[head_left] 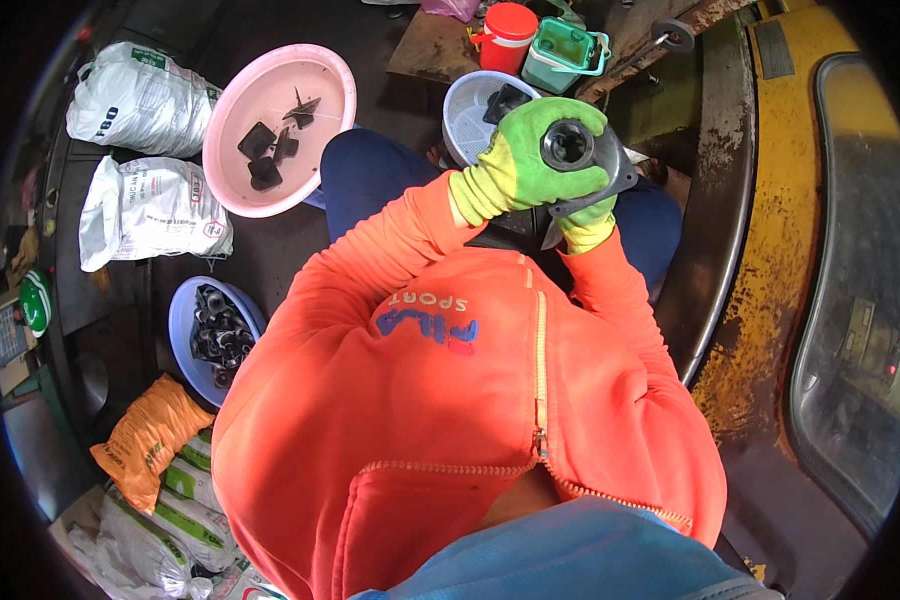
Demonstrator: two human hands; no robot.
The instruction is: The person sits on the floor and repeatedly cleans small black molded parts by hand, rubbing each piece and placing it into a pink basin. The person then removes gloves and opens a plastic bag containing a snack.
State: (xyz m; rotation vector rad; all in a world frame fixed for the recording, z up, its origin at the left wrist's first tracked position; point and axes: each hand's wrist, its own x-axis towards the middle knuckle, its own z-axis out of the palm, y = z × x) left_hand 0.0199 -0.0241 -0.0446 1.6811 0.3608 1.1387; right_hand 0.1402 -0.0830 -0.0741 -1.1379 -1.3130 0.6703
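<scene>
Both hands wear green and yellow gloves and meet around a black plastic part (613,166), which has a flat flange with corner lugs and a round collar. My left hand (526,148) closes over it, thumb and fingers curled about the collar. Beneath the flange, my right hand (590,224) supports the part from the near side; most of its fingers are hidden behind the part. Just beyond the left hand, a white-blue basket (462,112) holds a dark piece (506,102).
At the left stands a pink basin (339,85) with several black pieces, and nearer a blue basin (181,335) full of small black parts. White sacks (150,100) and an orange bag (150,435) lie farther left. A rusty yellow machine (755,300) borders the right. A red jug (510,35) stands ahead.
</scene>
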